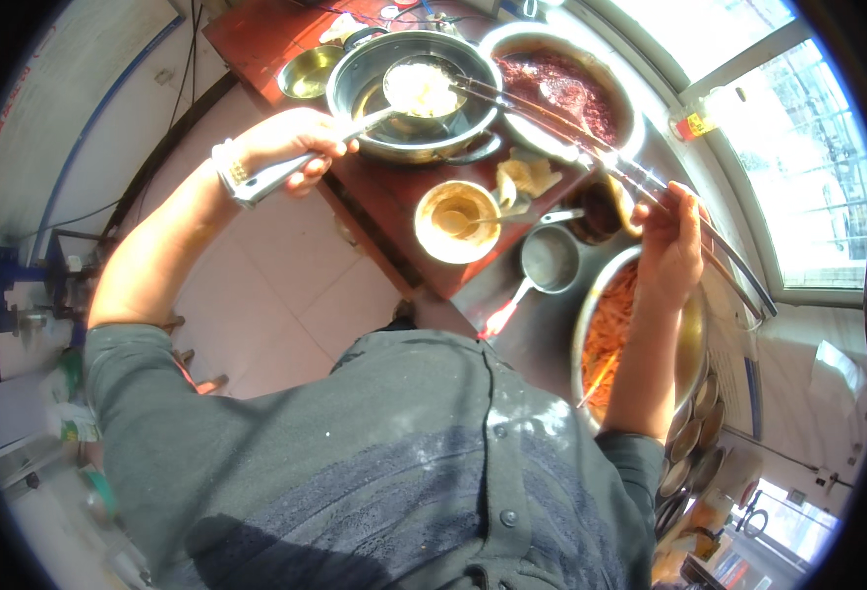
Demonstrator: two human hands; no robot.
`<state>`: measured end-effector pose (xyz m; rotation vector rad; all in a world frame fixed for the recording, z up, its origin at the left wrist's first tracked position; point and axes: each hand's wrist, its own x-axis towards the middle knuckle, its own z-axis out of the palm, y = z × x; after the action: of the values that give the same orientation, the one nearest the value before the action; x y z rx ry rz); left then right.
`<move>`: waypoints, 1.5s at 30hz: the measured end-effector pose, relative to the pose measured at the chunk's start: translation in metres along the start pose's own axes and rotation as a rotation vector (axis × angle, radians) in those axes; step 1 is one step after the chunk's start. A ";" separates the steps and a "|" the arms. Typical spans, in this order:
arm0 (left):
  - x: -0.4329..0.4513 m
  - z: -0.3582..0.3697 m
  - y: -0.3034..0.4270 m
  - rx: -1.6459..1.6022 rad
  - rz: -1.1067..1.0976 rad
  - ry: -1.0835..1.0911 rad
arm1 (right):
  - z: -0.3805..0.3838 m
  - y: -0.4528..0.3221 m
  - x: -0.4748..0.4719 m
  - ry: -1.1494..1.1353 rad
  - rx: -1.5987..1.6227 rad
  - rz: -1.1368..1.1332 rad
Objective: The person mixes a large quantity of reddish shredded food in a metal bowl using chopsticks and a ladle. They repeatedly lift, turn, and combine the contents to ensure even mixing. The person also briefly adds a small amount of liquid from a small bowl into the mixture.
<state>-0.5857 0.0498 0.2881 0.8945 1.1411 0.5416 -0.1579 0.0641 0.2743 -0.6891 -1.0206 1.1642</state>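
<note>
My left hand [303, 144] grips the metal handle of a ladle [374, 119]. Its bowl is over a deep metal pot [339, 81] and holds a pale, sunlit food [420, 88]. Dark liquid shows in the pot beneath. In my right hand [673, 240] is a pair of long chopsticks [581, 136]. Their tips reach the food in the ladle, and their thick ends stick out behind the hand. Below my right forearm stands a large metal basin [688, 346] with shredded orange food [610, 346], partly hidden by the arm.
On the red table [382, 199] sit a bowl with a spoon [457, 221], a crumpled yellowish piece [526, 177] and a small metal bowl [308, 71]. A big basin [634, 118] holds dark red food. A saucepan [550, 258] rests nearer me. A bottle [706, 114] stands by the window.
</note>
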 end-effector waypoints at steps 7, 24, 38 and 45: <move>0.027 -0.035 -0.013 -0.031 -0.078 -0.013 | 0.059 0.052 0.021 -0.090 -0.333 0.000; 0.039 -0.049 -0.011 0.004 -0.204 -0.024 | 0.092 0.112 0.047 -0.219 -0.492 0.071; 0.040 -0.046 0.010 0.190 -0.259 0.042 | 0.089 0.119 0.044 -0.213 -0.436 0.086; 0.042 -0.047 0.011 0.187 -0.275 0.028 | 0.087 0.119 0.044 -0.210 -0.468 0.048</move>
<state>-0.6138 0.1033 0.2674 0.8730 1.3311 0.2247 -0.2831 0.1342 0.2191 -0.9746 -1.4859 1.0613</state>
